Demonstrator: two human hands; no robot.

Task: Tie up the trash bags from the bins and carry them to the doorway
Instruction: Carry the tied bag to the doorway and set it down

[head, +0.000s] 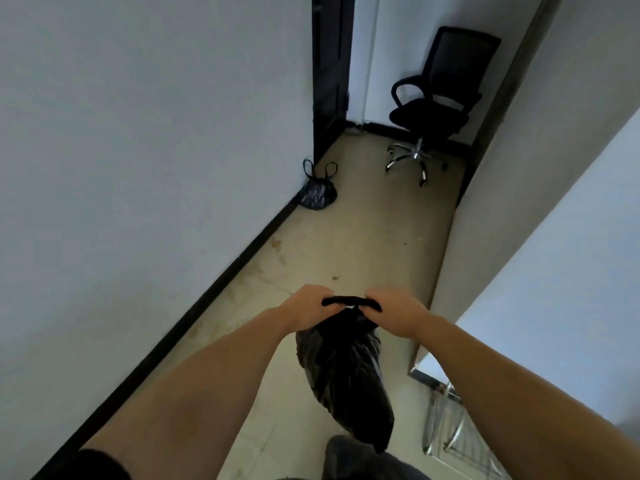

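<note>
A black trash bag (346, 379) hangs in the air at 6 o'clock, low in the corridor, its body full and wrinkled, with a glossy surface. Its top is pulled into a short twisted strip, stretched level between two hands. A second black trash bag (317, 194) sits on the floor at 12 o'clock, further along, against the left wall and near the dark doorway (330, 71). It is small and its two loop handles stand upright.

Office corridor.
A black swivel chair (436, 102) on a chrome star base stands by plain white walls (138, 133), dark skirting and a bare floor (363, 230).
</note>
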